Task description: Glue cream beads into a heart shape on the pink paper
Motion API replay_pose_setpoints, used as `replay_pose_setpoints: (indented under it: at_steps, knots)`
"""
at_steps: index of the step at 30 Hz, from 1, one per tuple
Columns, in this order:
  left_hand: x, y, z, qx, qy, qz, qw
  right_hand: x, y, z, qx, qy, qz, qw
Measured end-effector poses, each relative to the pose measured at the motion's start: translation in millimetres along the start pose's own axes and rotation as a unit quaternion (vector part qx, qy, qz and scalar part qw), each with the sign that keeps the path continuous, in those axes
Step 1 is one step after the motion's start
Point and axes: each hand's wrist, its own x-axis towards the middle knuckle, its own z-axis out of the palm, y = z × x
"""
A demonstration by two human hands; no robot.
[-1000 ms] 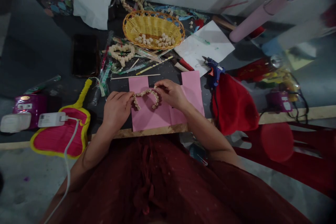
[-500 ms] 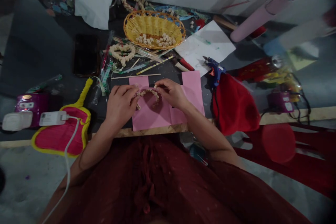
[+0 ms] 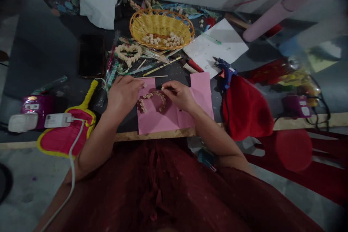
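Note:
A curved strand of small beige bead-like pieces point(image 3: 153, 94) lies on a folded pink sheet of paper point(image 3: 160, 123) at the table's front edge. To its right, my right hand point(image 3: 179, 96) pinches one small beige piece point(image 3: 162, 88) between thumb and fingertips, just above the strand's top. My left hand point(image 3: 123, 92) hovers at the strand's upper left, clear of it, fingers drawn together. A tiny pale spot shows at its fingertips, too small to name.
Behind the paper stands a yellow wicker basket point(image 3: 163, 25) holding beige pieces. A heart-shaped beaded ring point(image 3: 127, 54), thin sticks and pliers point(image 3: 191, 66) lie before it. A blue glue gun point(image 3: 225, 70) rests by red cloth point(image 3: 244, 108); a phone point(image 3: 91, 56) lies left.
My left hand has let go of the strand's left end and moved up and left; that end now shows on the paper. My right hand keeps its pinch, nearly still.

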Motion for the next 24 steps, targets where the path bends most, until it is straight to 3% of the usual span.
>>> replay_pose_setpoints:
  at_steps: [5,10,17,24]
  knots:
    - [18.7,-2.1,11.9,0.041,-0.045,0.026,0.998,-0.6,0.4,-0.4,0.019,-0.002,-0.007,1.000]
    - [21.1,-3.4,11.0,0.042,-0.058,0.030,0.997,-1.0,1.1,-0.9,0.015,0.000,-0.005,1.000]
    - [3.0,-15.2,-2.1,-0.019,-0.042,-0.032,0.998,-0.6,2.9,-0.4,0.025,0.000,-0.003,1.000]
    - [-17.4,-17.7,-2.4,-0.065,-0.050,-0.017,0.996,-0.7,4.2,0.1,0.014,-0.003,0.005,1.000]
